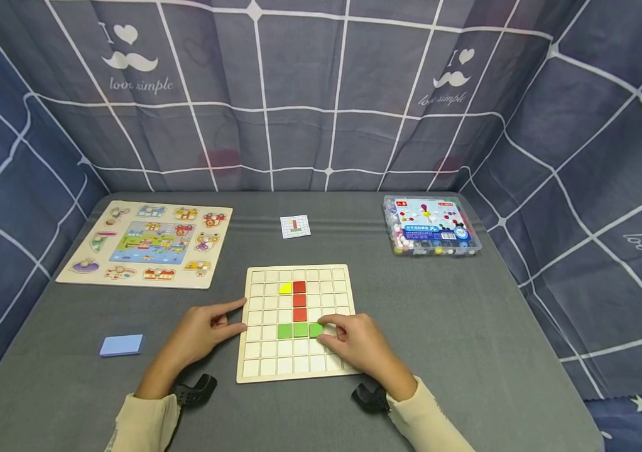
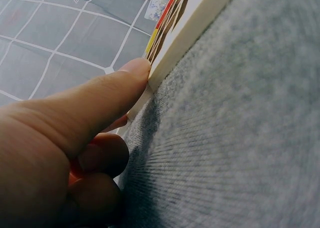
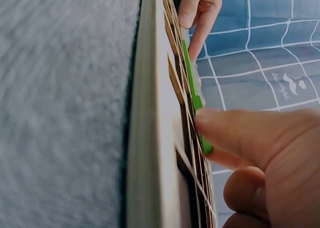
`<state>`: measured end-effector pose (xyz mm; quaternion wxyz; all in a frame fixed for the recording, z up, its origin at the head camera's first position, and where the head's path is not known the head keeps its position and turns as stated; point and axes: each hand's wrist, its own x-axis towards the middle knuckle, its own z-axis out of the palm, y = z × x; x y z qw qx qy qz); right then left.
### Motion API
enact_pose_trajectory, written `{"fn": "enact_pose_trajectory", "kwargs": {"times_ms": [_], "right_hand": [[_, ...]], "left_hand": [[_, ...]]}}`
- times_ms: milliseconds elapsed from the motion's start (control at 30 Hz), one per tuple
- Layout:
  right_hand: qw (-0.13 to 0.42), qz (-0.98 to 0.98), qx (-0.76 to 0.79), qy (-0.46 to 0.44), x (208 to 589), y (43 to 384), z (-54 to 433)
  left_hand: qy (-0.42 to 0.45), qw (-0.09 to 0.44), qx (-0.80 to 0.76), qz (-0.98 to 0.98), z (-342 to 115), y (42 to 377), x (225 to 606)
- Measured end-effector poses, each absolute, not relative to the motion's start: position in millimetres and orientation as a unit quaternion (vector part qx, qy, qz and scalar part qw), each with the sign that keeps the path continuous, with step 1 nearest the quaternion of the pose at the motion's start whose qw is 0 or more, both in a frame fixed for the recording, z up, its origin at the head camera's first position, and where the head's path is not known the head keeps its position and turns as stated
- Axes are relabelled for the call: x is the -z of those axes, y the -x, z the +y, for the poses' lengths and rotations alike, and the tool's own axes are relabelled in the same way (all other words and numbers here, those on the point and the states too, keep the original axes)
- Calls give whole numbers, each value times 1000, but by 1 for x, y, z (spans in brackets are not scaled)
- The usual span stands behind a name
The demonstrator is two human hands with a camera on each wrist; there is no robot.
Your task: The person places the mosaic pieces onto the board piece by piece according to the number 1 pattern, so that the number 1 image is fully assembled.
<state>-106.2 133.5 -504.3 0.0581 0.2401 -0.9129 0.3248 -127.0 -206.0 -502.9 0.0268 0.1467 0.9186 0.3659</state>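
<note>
A wooden grid board (image 1: 255, 370) lies on the table in front of me. Three red squares (image 1: 299, 301) stand in a column on it, a yellow piece (image 1: 285, 288) beside the top one, and green squares (image 1: 285, 331) in a row below. My right hand (image 1: 363, 342) pinches the rightmost green square (image 3: 206, 145) between thumb and forefinger; in the right wrist view it sits tilted, partly above the grid. The thumb and forefinger of my left hand (image 1: 199, 329) reach out straight and touch the board's left edge, the other fingers bent.
Beyond the board lies a small pattern card (image 1: 295, 226). A wooden picture puzzle (image 1: 208, 245) is at the back left, a clear plastic box (image 1: 433, 225) of small colored pieces at the back right. A light-blue block (image 1: 121, 345) lies left of my left hand.
</note>
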Motion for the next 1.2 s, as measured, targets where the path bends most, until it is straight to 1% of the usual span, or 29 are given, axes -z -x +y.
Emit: {"fn": "enact_pose_trajectory", "kwargs": {"times_ms": [567, 700, 1000, 1100, 1200], "right_hand": [[58, -917, -324, -225, 504, 106, 133], [57, -908, -348, -226, 504, 104, 135], [89, -893, -388, -212, 499, 107, 157], [86, -897, -385, -201, 495, 109, 169], [91, -906, -365, -192, 486, 115, 182]], "left_hand": [[-144, 23, -361, 921, -205, 126, 502], [-147, 25, -362, 920, -205, 127, 503], [-144, 32, -343, 928, -203, 125, 495], [-152, 8, -320, 935, -203, 125, 488], [-176, -42, -295, 938, -204, 129, 476]]}}
